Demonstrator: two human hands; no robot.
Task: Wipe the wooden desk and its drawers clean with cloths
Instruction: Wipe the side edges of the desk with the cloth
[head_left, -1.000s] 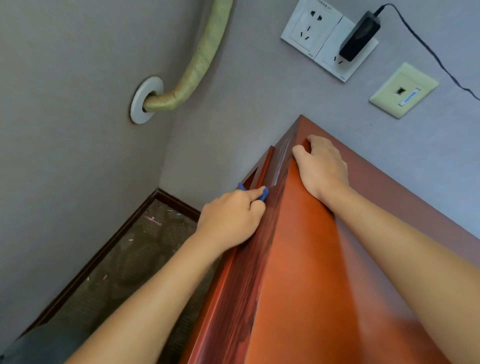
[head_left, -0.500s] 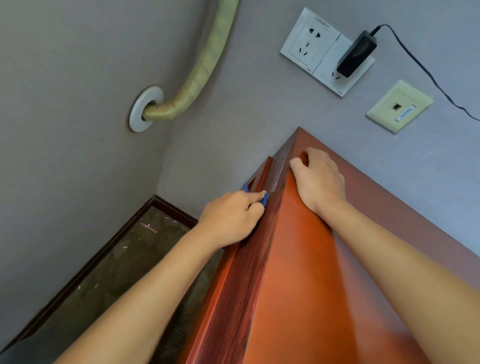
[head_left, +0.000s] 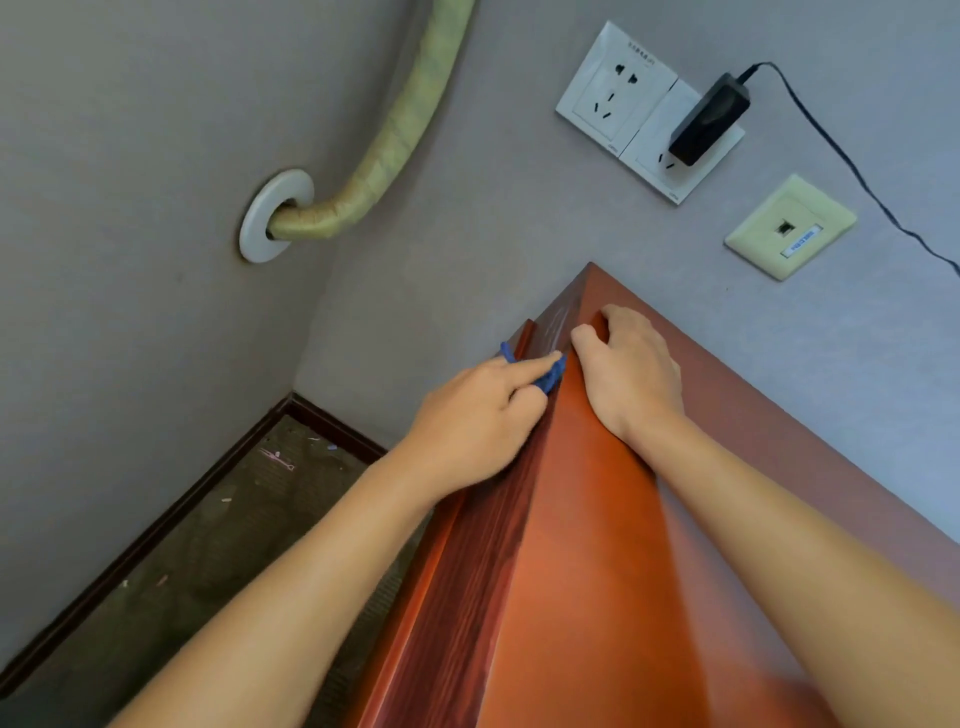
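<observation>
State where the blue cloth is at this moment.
In the head view, the blue cloth sits mid-frame, held under the left hand against the desk side near its far corner, just left of the right hand.
</observation>
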